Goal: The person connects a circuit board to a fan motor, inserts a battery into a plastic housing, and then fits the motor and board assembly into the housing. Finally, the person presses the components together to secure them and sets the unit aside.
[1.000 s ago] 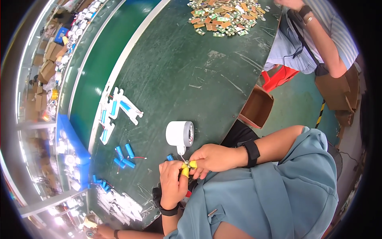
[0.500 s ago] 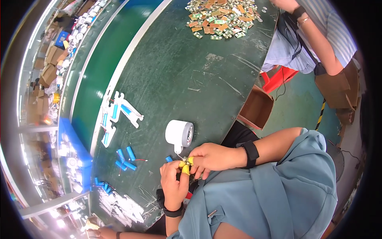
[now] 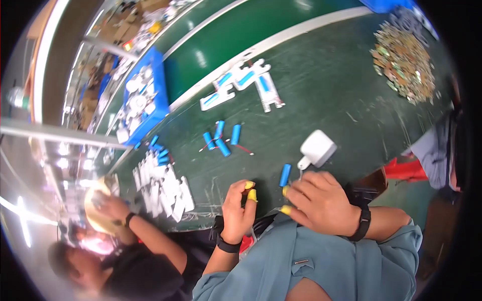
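My left hand (image 3: 238, 213) is raised at the table's near edge, yellow covers on its thumb and forefinger tips. Those fingers are apart, with nothing between them. To its right, my right hand (image 3: 321, 203) hovers palm down, its yellow-tipped thumb and forefinger spread. Just beyond the right fingers lies a white lamp head (image 3: 318, 148) with a short tab. A thin wire runs from the tab toward my right hand, which hides its end. One blue cylindrical battery (image 3: 284, 175) rests beside the right fingertips.
Several wired blue batteries (image 3: 222, 147) lie left of centre. Beyond them are white holders (image 3: 266, 92) with batteries fitted. White plastic parts (image 3: 163, 188) are piled at left, near a co-worker's arm (image 3: 155, 243). A blue bin (image 3: 160, 88) and a circuit-board heap (image 3: 404, 62) stand farther off.
My hands have separated; the small metallic piece pinched between them is no longer visible. The view has swung left, bringing a co-worker into sight. The lamp head's front now faces away.
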A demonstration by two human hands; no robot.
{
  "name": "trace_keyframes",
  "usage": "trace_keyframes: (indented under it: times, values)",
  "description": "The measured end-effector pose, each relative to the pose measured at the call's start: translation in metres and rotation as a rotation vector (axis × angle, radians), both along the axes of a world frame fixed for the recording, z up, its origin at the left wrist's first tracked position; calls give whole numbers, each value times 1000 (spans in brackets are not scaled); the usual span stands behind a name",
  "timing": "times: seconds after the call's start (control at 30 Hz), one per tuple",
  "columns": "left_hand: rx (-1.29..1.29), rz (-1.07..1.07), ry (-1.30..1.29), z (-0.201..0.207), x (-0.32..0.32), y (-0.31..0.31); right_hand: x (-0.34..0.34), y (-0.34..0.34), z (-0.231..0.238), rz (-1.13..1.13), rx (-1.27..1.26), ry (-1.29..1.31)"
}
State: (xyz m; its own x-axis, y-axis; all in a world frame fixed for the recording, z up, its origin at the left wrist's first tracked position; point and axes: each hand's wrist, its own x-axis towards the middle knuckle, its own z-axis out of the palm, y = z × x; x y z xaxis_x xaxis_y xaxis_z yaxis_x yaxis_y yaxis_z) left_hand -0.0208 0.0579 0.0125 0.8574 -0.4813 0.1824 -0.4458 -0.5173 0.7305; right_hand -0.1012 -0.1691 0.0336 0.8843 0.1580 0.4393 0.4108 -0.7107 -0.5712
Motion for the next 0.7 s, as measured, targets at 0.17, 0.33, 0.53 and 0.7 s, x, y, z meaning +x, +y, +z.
trace_keyframes:
  times: [0.17,0.33,0.53,0.7]
  values:
    - [381,383,-428,-13,13,63,33,23,-16,-98,-334,27]
    - [803,676,-446,-26,2,129,27,10,-36,-32,-422,175]
    - [384,448,-381,-30,-5,83,19,-17,-27,-163,-167,104]
    - [280,145,-291,-22,-8,39,12,-37,-27,-230,-381,133]
